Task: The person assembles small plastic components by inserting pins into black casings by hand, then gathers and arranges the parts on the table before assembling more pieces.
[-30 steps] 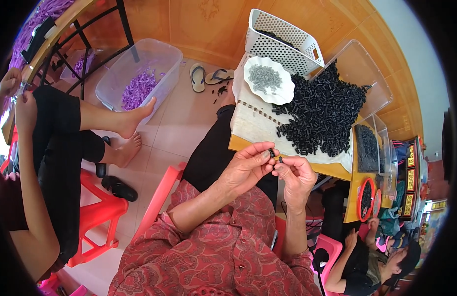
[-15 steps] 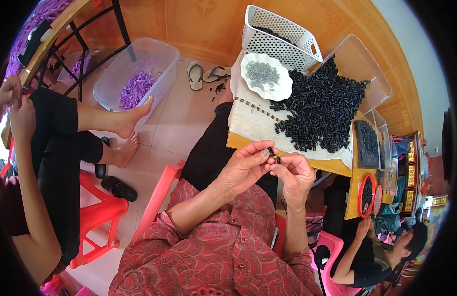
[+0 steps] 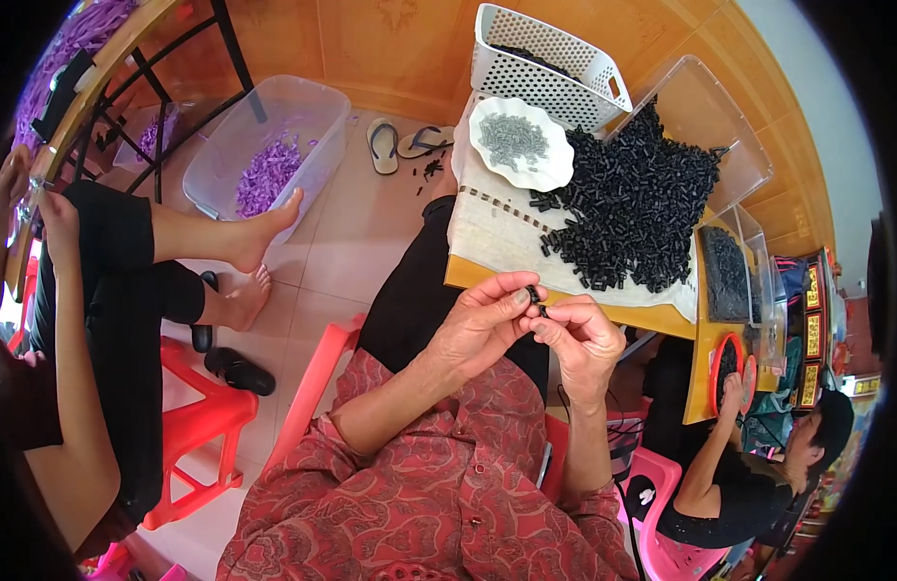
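Over my lap, just off the table's near edge, my two hands meet fingertip to fingertip. My left hand (image 3: 482, 324) is closed, pinching a small black tube-like piece (image 3: 533, 293) between thumb and forefinger. A second small black piece (image 3: 543, 311) sits in the pinch of my right hand (image 3: 584, 344), close against the first. Whether the two pieces touch is too small to tell. Past my hands, a large heap of similar short black pieces (image 3: 628, 213) lies on a white cloth (image 3: 487, 237). A white scalloped dish (image 3: 560, 174) beside the heap holds small clear-grey pieces (image 3: 511, 140).
Behind the dish stands a white perforated basket (image 3: 545, 92); a clear bin (image 3: 744, 155) leans behind the heap. At left, a seated person's bare feet (image 3: 260, 228) rest by a tub (image 3: 323, 107) of purple pieces. Another person (image 3: 729, 494) at right reaches into a red-rimmed tray (image 3: 717, 387).
My hands stay nearly in place; the right-hand piece has shifted slightly toward the left hand. The person at right has reached into the red-rimmed tray.
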The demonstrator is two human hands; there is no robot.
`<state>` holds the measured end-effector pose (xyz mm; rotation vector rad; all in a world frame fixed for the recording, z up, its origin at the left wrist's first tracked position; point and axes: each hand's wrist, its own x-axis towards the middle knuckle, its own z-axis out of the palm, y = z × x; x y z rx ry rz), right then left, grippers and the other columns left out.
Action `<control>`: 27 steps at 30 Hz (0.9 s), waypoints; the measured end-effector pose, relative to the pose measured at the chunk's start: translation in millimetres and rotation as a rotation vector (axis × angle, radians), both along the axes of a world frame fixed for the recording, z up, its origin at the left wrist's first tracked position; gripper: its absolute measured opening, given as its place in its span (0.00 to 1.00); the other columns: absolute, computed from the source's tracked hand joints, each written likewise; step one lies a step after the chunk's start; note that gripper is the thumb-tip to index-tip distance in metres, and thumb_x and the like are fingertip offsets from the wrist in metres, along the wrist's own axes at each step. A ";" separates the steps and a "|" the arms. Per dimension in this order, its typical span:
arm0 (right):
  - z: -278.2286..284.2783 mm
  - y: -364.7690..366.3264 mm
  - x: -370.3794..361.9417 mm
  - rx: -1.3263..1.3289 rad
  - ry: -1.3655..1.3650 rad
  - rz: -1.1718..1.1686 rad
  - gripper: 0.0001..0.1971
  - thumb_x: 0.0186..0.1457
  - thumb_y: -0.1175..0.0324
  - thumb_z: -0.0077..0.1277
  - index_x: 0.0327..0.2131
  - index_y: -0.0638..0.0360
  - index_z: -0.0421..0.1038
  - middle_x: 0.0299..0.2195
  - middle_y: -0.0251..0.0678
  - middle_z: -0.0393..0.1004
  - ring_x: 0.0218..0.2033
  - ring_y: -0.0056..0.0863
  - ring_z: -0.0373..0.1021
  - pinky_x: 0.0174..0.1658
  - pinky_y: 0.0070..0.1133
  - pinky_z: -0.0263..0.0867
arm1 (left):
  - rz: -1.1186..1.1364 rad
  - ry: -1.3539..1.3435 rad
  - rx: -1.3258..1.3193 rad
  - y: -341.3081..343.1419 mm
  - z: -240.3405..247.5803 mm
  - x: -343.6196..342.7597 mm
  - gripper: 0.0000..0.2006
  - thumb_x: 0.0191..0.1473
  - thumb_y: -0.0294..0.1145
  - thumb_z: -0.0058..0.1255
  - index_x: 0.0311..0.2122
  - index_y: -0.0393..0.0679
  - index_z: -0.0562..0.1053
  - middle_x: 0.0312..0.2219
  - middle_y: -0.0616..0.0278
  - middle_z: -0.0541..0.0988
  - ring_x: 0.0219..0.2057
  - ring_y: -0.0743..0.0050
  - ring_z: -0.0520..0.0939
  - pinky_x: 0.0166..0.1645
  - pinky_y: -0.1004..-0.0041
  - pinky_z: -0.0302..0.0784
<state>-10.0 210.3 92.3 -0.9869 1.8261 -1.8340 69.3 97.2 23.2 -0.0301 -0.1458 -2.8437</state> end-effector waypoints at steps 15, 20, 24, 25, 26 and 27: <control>-3.2 -1.4 -4.1 0.033 0.193 -0.027 0.08 0.42 0.85 0.62 0.26 0.66 0.73 0.27 0.36 0.73 0.27 0.18 0.71 0.28 0.14 0.69 | 0.035 0.015 -0.114 1.8 -2.2 0.0 0.12 0.58 0.24 0.49 0.47 0.40 0.73 0.39 0.57 0.78 0.38 0.74 0.77 0.45 0.74 0.73; -2.1 -2.0 -2.8 0.022 0.176 -0.026 0.08 0.42 0.84 0.62 0.26 0.66 0.73 0.27 0.36 0.74 0.27 0.18 0.71 0.28 0.14 0.69 | 0.058 0.007 -0.155 2.4 -2.7 0.6 0.12 0.58 0.24 0.49 0.47 0.40 0.73 0.39 0.58 0.78 0.39 0.73 0.78 0.45 0.73 0.73; -3.0 -1.4 -2.7 0.049 0.191 -0.038 0.07 0.43 0.84 0.62 0.26 0.67 0.74 0.27 0.35 0.74 0.26 0.17 0.71 0.27 0.14 0.69 | 0.064 0.004 -0.170 2.3 -5.8 -0.7 0.12 0.58 0.24 0.49 0.47 0.40 0.74 0.39 0.57 0.78 0.41 0.72 0.78 0.46 0.71 0.74; -2.6 -1.1 -1.8 0.040 0.181 -0.040 0.07 0.43 0.84 0.62 0.27 0.67 0.74 0.27 0.36 0.74 0.26 0.17 0.71 0.27 0.13 0.69 | 0.064 0.004 -0.171 2.8 -6.1 -0.4 0.12 0.58 0.24 0.49 0.47 0.40 0.74 0.39 0.57 0.78 0.41 0.72 0.78 0.46 0.71 0.74; -2.5 -0.7 -1.5 0.039 0.181 -0.040 0.07 0.43 0.84 0.62 0.27 0.67 0.74 0.27 0.36 0.74 0.26 0.17 0.71 0.27 0.13 0.69 | 0.072 -0.014 -0.189 3.4 -6.6 0.0 0.12 0.58 0.24 0.49 0.47 0.40 0.74 0.39 0.57 0.78 0.41 0.72 0.78 0.47 0.70 0.74; -2.4 -0.2 -1.5 0.046 0.209 -0.036 0.07 0.43 0.84 0.62 0.27 0.67 0.74 0.27 0.36 0.74 0.26 0.17 0.71 0.26 0.13 0.69 | 0.080 -0.033 -0.206 3.9 -6.8 0.3 0.11 0.58 0.24 0.49 0.47 0.40 0.74 0.39 0.57 0.79 0.41 0.72 0.78 0.47 0.70 0.74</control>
